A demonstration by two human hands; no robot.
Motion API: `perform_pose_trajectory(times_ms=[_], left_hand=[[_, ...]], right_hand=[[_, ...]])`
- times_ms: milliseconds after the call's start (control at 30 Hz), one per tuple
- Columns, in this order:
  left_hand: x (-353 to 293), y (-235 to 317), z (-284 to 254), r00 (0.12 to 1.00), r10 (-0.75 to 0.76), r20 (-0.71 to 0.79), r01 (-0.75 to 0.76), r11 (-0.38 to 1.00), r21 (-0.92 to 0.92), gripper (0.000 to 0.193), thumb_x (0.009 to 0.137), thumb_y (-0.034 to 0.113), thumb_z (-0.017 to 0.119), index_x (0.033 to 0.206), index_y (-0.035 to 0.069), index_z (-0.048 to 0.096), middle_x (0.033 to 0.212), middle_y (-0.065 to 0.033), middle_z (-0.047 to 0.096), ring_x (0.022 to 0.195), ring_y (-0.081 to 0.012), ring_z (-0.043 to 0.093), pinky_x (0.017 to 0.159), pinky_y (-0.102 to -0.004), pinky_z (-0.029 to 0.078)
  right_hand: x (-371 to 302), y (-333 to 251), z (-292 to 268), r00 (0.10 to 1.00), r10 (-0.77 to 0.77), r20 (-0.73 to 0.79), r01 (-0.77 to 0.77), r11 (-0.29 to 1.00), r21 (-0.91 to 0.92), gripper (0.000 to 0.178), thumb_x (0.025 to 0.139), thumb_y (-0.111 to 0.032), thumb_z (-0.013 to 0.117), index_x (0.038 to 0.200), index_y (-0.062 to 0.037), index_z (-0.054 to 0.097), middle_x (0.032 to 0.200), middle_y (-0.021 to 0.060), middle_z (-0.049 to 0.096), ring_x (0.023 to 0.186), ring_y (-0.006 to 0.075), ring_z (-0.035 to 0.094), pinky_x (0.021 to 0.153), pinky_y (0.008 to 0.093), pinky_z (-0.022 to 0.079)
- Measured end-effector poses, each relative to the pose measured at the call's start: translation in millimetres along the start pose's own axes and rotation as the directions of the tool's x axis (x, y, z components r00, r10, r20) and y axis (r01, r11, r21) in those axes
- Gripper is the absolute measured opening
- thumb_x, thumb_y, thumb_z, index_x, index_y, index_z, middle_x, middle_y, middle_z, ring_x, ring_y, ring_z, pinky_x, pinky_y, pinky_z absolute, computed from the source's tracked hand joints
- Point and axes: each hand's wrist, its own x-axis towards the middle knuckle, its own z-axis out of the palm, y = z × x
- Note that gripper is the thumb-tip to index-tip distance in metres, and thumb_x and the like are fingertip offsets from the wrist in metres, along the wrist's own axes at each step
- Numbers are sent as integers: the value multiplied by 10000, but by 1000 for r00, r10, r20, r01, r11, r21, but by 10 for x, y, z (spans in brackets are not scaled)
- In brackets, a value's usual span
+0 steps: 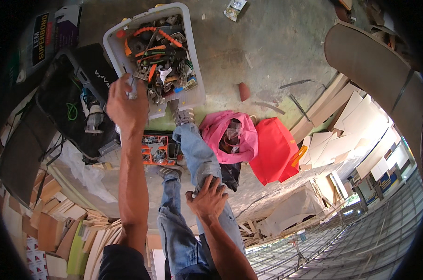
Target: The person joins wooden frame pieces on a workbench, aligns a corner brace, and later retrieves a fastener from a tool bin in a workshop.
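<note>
My left hand [127,105] is over the near left edge of a white plastic bin [198,88], its fingers curled. A small greyish, shiny piece shows at the fingertips; its kind I cannot make out. Inside the bin is a jumble of metal fittings, pliers-like tools with orange and dark handles [154,57], and an orange segmented hose [161,33]. My right hand [207,199] lies on my jeans [197,156] at the knee, fingers spread. No held thing shows in it.
An open black case [57,100] with a teal power tool [92,112] lies left. An orange-divided organizer [155,149] of small hardware sits by my feet. A pink bag [211,133] and red bag [272,151] stand right. Wood offcuts [52,210] are piled lower left.
</note>
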Motion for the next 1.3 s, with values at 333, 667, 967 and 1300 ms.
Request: perform_pose_trajectory(times_ms=[333, 667, 967, 1300], left_hand=[[-616, 36, 1311, 459, 188, 868, -594, 791, 143, 130, 810, 103, 632, 883, 102, 740, 901, -85, 726, 850, -262, 717, 704, -352, 575], [-245, 493, 974, 677, 171, 716, -78, 984, -162, 200, 765, 114, 608, 913, -11, 657, 794, -216, 659, 764, -398, 674, 686, -471, 559], [-850, 213, 2, 804, 151, 575, 353, 656, -667, 190, 874, 87, 504, 982, -50, 580, 900, -247, 623, 841, -432, 624, 764, -462, 487], [-1517, -1276, -366, 695, -679, 238, 683, 519, -513, 134, 876, 114, 583, 939, 13, 643, 688, -139, 628, 632, -206, 620, 590, -355, 462]], right_hand=[[24, -66, -61, 993, 37, 111, -35, 999, -17, 944, 718, -557, 685, 1409, -4, 357, 1355, 223, 416, 1205, 439, 461, 924, 560, 403], [-17, -117, -45, 996, 58, 68, -49, 991, -125, 973, 712, -583, 665, 1445, -24, 354, 1418, 210, 422, 1241, 416, 450, 970, 507, 396], [-4, -116, -125, 999, 34, -10, -35, 980, -198, 947, 719, -581, 662, 1438, -37, 375, 1382, 201, 457, 1248, 429, 451, 985, 524, 393], [-63, -227, -104, 996, 21, -88, -53, 920, -389, 935, 706, -574, 673, 1419, -41, 388, 1355, 174, 486, 1257, 396, 473, 991, 505, 426]])
